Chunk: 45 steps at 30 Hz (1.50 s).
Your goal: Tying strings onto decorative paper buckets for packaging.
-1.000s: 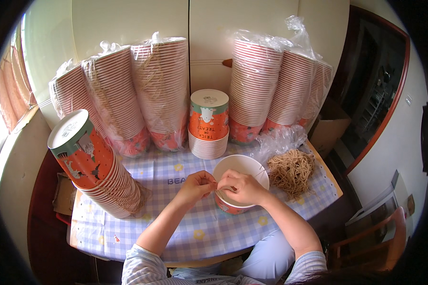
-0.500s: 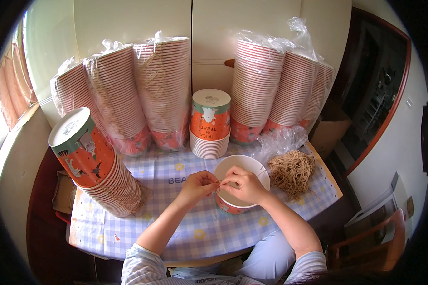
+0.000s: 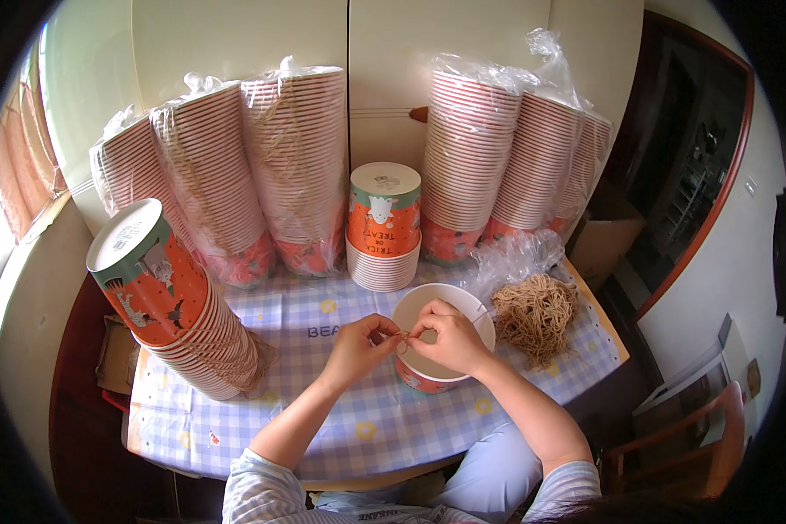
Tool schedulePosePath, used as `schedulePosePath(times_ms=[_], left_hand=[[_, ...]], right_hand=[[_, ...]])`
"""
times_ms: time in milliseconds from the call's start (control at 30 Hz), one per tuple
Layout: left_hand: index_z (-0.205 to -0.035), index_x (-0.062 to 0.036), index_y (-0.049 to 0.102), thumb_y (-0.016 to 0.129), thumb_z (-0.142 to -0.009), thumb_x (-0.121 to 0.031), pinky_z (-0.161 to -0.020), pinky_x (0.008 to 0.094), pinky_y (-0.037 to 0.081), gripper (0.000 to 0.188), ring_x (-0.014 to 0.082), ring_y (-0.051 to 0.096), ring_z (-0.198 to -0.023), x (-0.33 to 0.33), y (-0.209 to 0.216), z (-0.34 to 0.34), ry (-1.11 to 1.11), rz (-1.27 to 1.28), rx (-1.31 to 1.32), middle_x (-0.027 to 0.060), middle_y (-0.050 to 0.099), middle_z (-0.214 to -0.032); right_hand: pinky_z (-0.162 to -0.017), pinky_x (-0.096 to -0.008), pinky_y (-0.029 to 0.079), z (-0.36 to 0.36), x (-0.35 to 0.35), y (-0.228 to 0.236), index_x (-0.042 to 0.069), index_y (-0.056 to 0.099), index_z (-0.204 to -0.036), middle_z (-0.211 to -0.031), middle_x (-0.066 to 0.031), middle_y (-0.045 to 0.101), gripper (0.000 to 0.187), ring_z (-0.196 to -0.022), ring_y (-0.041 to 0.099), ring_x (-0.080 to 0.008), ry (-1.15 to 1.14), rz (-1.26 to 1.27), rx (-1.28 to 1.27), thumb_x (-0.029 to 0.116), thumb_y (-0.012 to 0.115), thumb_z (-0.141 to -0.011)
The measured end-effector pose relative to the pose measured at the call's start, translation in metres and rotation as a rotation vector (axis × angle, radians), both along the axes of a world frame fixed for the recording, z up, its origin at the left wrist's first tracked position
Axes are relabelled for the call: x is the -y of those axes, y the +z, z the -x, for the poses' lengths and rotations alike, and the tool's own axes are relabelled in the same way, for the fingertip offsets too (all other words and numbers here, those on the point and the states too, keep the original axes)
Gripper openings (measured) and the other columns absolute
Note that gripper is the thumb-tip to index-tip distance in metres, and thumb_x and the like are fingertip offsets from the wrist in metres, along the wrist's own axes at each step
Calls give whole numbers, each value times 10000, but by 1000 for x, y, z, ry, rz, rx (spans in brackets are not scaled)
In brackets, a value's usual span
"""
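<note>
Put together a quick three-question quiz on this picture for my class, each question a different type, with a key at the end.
1. True or false: the bundle of tan cord lies to the right of the open bucket.
2. Short answer: what do the left hand and right hand pinch between them?
3. Multiple choice: how does the top bucket of the short stack between the bagged stacks sit?
A) upright
B) upside down
C) on its side

Key:
1. True
2. A thin brown strand
3. B
</note>
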<state>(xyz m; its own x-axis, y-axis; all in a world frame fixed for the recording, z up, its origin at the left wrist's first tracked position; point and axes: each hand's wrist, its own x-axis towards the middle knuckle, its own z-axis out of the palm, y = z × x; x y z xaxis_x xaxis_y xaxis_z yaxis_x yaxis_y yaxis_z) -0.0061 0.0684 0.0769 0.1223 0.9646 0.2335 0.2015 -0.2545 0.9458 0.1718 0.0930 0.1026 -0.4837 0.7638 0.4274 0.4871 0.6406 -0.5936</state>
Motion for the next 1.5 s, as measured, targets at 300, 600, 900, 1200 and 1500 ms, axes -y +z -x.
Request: schedulePosePath(times_ms=[300, 600, 900, 1200, 1500], left_hand=[[-804, -33, 589, 650, -728, -135, -539, 242, 454, 141, 99, 565, -566, 9, 13, -4, 82, -79, -212, 46, 614, -683], [-835, -28, 598, 637, -737, -127, -538, 243, 452, 145, 102, 559, -563, 9, 14, -6, 77, -106, -191, 60, 618, -693], [-845, -18, 607, 621, -739, -94, -535, 238, 449, 132, 92, 548, -564, 9, 13, -5, 57, -113, -161, 65, 618, -701], [-818, -32, 601, 635, -727, -110, -516, 252, 427, 125, 114, 521, -552, 8, 9, -3, 77, -174, -169, 58, 575, -695], [-854, -31, 609, 611, -751, -149, -502, 251, 398, 157, 120, 481, -538, 9, 12, -7, 115, -252, -141, 69, 556, -752]], right_hand=[[-616, -265, 441, 1, -1, 1, 21, 566, -676, -768, -61, 586, 109, -675, 569, -140, 48, 272, -121, 97, 639, -702], [-655, -187, 430, 2, -5, -4, -6, 533, -995, -803, -2, 563, 252, -720, 516, -45, 200, 522, -378, 31, 610, -758], [-734, -193, 422, -3, -8, -3, -6, 519, -1083, -860, 0, 549, 317, -771, 502, -50, 325, 629, -313, 17, 577, -772], [-734, -196, 430, -3, -7, -1, 15, 535, -943, -867, -1, 541, 161, -799, 507, -57, 288, 671, -363, 15, 563, -785], [-724, -195, 438, -3, -12, -12, 52, 459, -909, -859, 10, 498, 214, -798, 501, -55, 287, 618, -467, 9, 609, -762]])
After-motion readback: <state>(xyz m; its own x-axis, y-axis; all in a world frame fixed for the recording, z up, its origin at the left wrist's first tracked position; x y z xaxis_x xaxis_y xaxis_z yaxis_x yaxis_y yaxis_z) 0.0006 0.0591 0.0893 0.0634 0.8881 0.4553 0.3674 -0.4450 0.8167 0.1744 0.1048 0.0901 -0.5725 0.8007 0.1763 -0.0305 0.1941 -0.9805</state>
